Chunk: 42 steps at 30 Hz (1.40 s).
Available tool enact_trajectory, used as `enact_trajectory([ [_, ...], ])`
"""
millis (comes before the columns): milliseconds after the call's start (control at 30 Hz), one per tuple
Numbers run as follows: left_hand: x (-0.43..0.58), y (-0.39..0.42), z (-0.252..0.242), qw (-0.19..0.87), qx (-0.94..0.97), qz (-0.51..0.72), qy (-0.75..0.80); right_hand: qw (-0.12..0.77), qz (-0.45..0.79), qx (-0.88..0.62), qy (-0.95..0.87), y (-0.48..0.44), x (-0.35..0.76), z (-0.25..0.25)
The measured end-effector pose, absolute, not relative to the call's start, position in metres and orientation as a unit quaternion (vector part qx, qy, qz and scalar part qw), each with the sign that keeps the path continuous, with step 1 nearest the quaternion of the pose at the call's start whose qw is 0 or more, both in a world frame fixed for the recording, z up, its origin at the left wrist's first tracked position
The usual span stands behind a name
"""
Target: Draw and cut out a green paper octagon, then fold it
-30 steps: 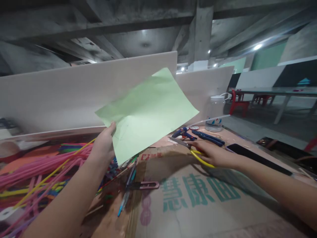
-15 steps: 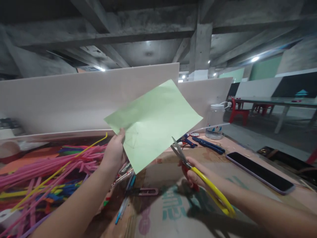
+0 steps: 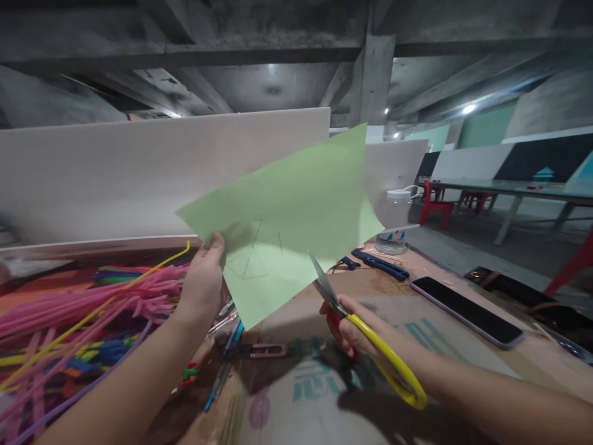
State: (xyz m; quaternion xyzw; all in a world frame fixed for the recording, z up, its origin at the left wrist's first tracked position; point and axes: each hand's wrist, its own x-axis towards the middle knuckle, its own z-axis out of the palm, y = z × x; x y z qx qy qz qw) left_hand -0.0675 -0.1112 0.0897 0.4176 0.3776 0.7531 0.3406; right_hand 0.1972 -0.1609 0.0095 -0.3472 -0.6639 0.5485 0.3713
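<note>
A light green sheet of paper (image 3: 296,204) is held up in the air by its left edge, with thin pencil lines drawn on its lower left part. My left hand (image 3: 204,278) grips that edge, thumb on the near face and the other fingers mostly hidden. In my right hand (image 3: 356,327) is a pair of scissors (image 3: 393,364) with yellow and red handles. Their blades are parted at the paper's lower edge, one tip in front of the sheet. I cannot tell whether the blades are cutting into it.
Pink and multicoloured pipe cleaners (image 3: 92,303) are heaped at the left. Pens (image 3: 222,364) and a pink-handled tool (image 3: 269,350) lie on the cardboard (image 3: 315,408). To the right are a phone (image 3: 467,309), a dark blue cutter (image 3: 382,264) and a clear bottle (image 3: 396,222). A white partition (image 3: 115,185) stands behind.
The green paper has tilted and come nearer, its upper right corner bending up and showing more pencil lines. The scissors stay at its lower edge. The whole view has shifted slightly.
</note>
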Motion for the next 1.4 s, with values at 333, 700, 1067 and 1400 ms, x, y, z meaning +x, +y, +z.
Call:
enact_trajectory([
  [333, -0.064, -0.112, 0.082, 0.367, 0.461, 0.726, 0.354, 0.398, 0.515, -0.375, -0.66, -0.171, 0.194, 0.019],
  [700, -0.072, -0.113, 0.077, 0.267, 0.56, 0.674, 0.401, 0.393, 0.521, -0.413, -0.636, -0.172, 0.191, 0.015],
  [1067, -0.07, -0.116, 0.076, 0.251, 0.628, 0.605, 0.42, 0.357, 0.504, -0.383, -0.687, -0.173, 0.195, 0.018],
  [1400, -0.064, -0.121, 0.08, 0.277, 0.638, 0.584, 0.419, 0.386, 0.513, -0.382, -0.665, -0.177, 0.192, 0.023],
])
